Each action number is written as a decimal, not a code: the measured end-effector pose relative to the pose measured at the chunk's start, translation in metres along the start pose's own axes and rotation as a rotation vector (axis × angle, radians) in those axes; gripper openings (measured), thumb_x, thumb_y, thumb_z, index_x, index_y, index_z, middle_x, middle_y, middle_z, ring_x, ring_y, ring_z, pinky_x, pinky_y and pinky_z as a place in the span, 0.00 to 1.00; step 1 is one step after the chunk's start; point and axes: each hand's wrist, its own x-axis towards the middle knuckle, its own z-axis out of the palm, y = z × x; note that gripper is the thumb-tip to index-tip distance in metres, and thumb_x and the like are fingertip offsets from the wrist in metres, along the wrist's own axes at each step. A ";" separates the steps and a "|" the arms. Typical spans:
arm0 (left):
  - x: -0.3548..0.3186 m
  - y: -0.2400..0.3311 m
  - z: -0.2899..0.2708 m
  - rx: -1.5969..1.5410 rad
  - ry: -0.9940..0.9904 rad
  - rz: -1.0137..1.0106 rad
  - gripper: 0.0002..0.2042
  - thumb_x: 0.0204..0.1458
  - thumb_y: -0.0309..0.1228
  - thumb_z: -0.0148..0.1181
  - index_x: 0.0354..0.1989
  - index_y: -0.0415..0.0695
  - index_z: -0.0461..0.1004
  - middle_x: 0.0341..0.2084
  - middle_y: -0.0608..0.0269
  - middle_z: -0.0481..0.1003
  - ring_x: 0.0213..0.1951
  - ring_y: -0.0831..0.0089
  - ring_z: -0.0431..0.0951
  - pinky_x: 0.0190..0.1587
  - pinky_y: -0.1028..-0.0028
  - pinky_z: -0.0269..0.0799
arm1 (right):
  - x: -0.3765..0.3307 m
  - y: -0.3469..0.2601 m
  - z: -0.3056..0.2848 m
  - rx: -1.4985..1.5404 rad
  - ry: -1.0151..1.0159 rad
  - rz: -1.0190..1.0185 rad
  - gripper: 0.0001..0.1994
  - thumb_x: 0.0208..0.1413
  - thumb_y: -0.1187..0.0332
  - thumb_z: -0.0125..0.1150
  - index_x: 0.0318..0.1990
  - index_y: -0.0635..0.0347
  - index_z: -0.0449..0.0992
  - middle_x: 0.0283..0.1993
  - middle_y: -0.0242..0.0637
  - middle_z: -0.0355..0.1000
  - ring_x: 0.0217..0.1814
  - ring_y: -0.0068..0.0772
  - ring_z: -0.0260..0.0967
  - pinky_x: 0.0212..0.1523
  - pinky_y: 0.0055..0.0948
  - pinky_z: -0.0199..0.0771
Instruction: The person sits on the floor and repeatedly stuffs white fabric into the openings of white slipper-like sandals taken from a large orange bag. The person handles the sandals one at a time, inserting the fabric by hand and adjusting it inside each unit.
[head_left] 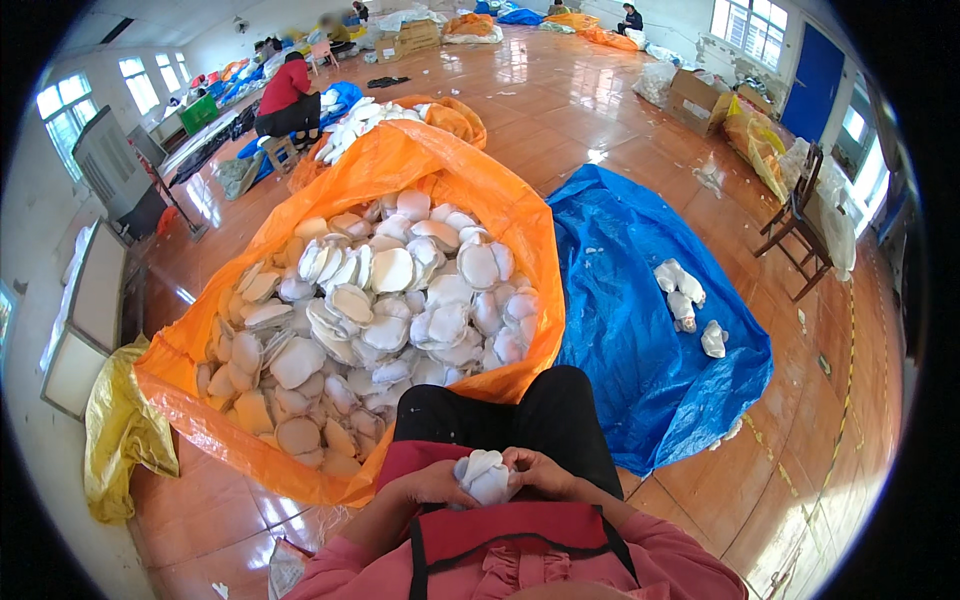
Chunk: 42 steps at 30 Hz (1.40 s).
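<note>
Over my lap I hold a white padded cloth piece (pixel 484 478), which looks folded or bunched. My left hand (pixel 440 486) grips it from the left, fingers curled round its side. From the right, my right hand (pixel 538 472) pinches its upper edge with thumb and fingers. Just beyond my knees lies a large open orange sack (pixel 170 385) full of rounded white padded cloth pieces (pixel 392 270). To its right a blue sheet (pixel 640 350) is spread on the floor, with a few bunched white pieces (pixel 680 285) on it.
A wooden chair (pixel 798 225) and cardboard boxes (pixel 695 100) stand at the right. A yellow sack (pixel 125 430) leans by the left wall. Farther off, a person in red (pixel 287 88) sits on a low stool beside another white heap (pixel 365 122). Other people sit at the back.
</note>
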 end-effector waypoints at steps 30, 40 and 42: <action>0.000 -0.027 0.026 -0.311 -0.073 0.216 0.28 0.44 0.27 0.72 0.57 0.41 0.69 0.48 0.64 0.75 0.50 0.74 0.74 0.55 0.72 0.69 | -0.020 -0.058 0.024 -0.269 -0.329 0.369 0.50 0.40 0.44 0.73 0.67 0.61 0.56 0.60 0.33 0.64 0.61 0.26 0.59 0.62 0.26 0.58; 0.009 -0.045 0.036 -0.267 0.225 0.278 0.28 0.45 0.27 0.71 0.56 0.40 0.69 0.47 0.64 0.75 0.49 0.74 0.74 0.54 0.73 0.70 | -0.029 -0.059 0.032 -0.100 -0.123 0.322 0.48 0.42 0.57 0.76 0.69 0.57 0.53 0.64 0.34 0.62 0.65 0.30 0.58 0.67 0.31 0.57; 0.009 -0.045 0.035 -0.262 0.258 0.297 0.28 0.45 0.27 0.71 0.56 0.40 0.69 0.47 0.63 0.75 0.49 0.74 0.74 0.53 0.73 0.70 | -0.029 -0.053 0.027 -0.068 -0.104 0.302 0.47 0.43 0.58 0.76 0.69 0.57 0.54 0.63 0.34 0.63 0.65 0.30 0.60 0.66 0.31 0.58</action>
